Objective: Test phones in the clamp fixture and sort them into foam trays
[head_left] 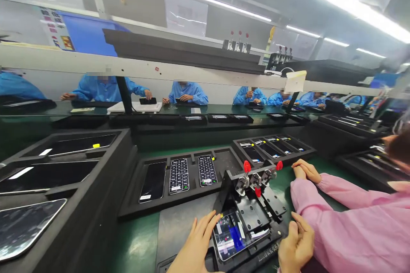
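Glossy panel [229,236], flat, round-cornered, lies in the black fixture [269,249], long axis running left to right and slightly away. The left hand [197,243], fingers extended, thumb spread wide, touches its left end; the right hand [296,243] curls beside the fixture, its grip impossible to tell. Beyond: red-tipped metal clamps [256,181], matte foam tray [188,162], blue-clad people [187,91].

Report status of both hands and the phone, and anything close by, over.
Left hand open at phone edge. Right hand beside clamp stand, grip unclear. Pink sleeve close to right hand.
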Demonstrator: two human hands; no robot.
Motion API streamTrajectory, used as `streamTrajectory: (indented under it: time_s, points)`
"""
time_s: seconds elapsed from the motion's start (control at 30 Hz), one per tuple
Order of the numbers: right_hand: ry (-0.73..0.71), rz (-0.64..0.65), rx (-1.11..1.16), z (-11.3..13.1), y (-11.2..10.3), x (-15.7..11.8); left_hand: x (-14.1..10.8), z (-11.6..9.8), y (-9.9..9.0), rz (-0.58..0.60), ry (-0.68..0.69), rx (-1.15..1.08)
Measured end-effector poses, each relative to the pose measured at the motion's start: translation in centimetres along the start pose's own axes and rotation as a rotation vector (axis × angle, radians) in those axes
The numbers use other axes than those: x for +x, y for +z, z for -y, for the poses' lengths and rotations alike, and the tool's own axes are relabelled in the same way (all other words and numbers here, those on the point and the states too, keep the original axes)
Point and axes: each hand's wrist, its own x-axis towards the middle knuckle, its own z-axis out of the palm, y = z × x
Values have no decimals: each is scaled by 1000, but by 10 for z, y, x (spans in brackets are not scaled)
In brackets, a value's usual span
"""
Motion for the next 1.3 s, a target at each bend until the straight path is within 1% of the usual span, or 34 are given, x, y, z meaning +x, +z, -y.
streamTrajectory:
  time_s: [0.07, 0.2, 0.27, 0.37, 0.5, 0.63, 0.93, 1.3]
  points:
    - [-116, 89, 19, 17, 2, 10, -1, -3, -2, 6, 7, 10]
    - [-333, 379, -28, 52, 18, 34, -2, -9, -5, 20, -10, 20]
    - [-368, 478, -65, 62, 29, 42, -2, -11, -6, 18, -24, 22]
    - [-353, 561, -115, 66, 40, 46, -2, -13, -6, 21, -42, 28]
    - [-285, 614, -152, 62, 43, 42, -1, -12, -6, 32, -49, 52]
    - [-262, 652, -151, 61, 42, 41, -1, -11, -5, 33, -35, 73]
    - [-243, 668, -114, 62, 46, 41, 0, -7, -2, 29, -37, 85]
    - [-209, 695, -37, 59, 45, 42, -1, -9, -2, 23, -37, 92]
